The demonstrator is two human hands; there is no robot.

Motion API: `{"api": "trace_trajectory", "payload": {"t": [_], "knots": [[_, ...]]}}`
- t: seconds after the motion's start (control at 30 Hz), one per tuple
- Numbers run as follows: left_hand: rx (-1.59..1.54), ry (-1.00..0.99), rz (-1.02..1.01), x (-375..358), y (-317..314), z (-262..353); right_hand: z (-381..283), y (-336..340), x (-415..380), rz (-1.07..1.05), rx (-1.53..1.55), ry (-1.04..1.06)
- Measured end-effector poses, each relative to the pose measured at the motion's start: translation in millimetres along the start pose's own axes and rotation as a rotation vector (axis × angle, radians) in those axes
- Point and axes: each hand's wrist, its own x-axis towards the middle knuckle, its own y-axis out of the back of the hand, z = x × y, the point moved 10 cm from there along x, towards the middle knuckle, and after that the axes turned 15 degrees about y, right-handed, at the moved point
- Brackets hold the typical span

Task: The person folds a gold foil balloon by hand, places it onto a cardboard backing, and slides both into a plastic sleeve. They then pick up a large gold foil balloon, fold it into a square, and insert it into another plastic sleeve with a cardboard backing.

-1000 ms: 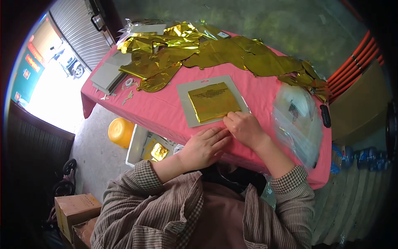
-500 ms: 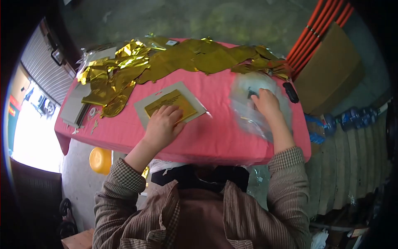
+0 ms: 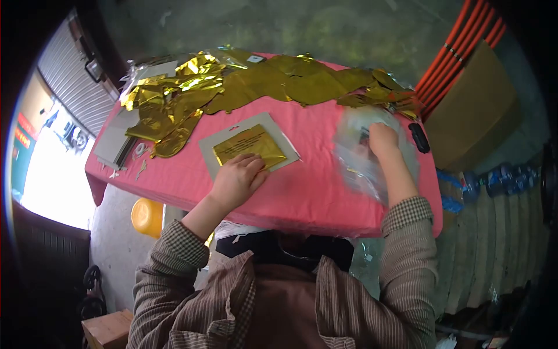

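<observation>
My left hand [image 3: 239, 179] rests open, fingers laid on the lower edge of a folded gold foil balloon [image 3: 247, 145] with dark print. That foil lies on a grey card [image 3: 212, 142] with a hang hole at its top edge. On the right, my right hand [image 3: 383, 141] is closed with its fingers bent down into a pile of clear plastic bags [image 3: 363, 168]. It seems to pinch a bag; its fingertips are partly hidden. A small dark patch shows in the plastic beside them.
Flat gold foil balloons [image 3: 261, 84] stretch along the far side of the pink-covered table [image 3: 314, 174]. Grey cards [image 3: 113, 142] are stacked at left, near white ribbon [image 3: 139, 150]. A black tool [image 3: 418, 138] lies at the right edge. Orange poles [image 3: 453, 55] and cardboard [image 3: 479, 110] stand beyond.
My left hand has slid down the gold foil, uncovering more of the print. My right hand has curled further into the plastic bags. The whole view has shifted slightly.
</observation>
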Motion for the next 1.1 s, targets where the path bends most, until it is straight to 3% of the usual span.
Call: {"api": "trace_trajectory", "payload": {"t": [0.23,0.43,0.5,0.57,0.63,0.83,1.1], "knots": [[0.019,-0.028,0.017,-0.9,-3.4,-0.9,-11.5,-0.3,0.3,-0.084,-0.213,0.173],[0.008,-0.003,0.038,-1.7,-2.9,-7.8,-35.7,34.1,-20.8,0.166,-0.137,0.167],[-0.007,0.008,0.030,-1.4,-3.7,-8.0,-77.8,73.0,-40.3,0.347,0.013,0.340],[-0.073,0.033,0.031,-0.3,0.5,-9.5,-104.0,72.5,-46.5,0.221,0.434,0.339],[-0.083,0.039,0.032,-0.3,1.0,-10.3,-143.8,69.2,-58.1,0.232,0.492,0.508],[-0.105,0.063,0.030,-0.5,1.5,-11.8,-192.2,63.3,-64.3,0.332,0.400,0.627],[-0.073,0.031,0.057,-1.2,1.5,-10.4,-211.9,35.5,-36.6,0.380,0.185,0.517]]}}
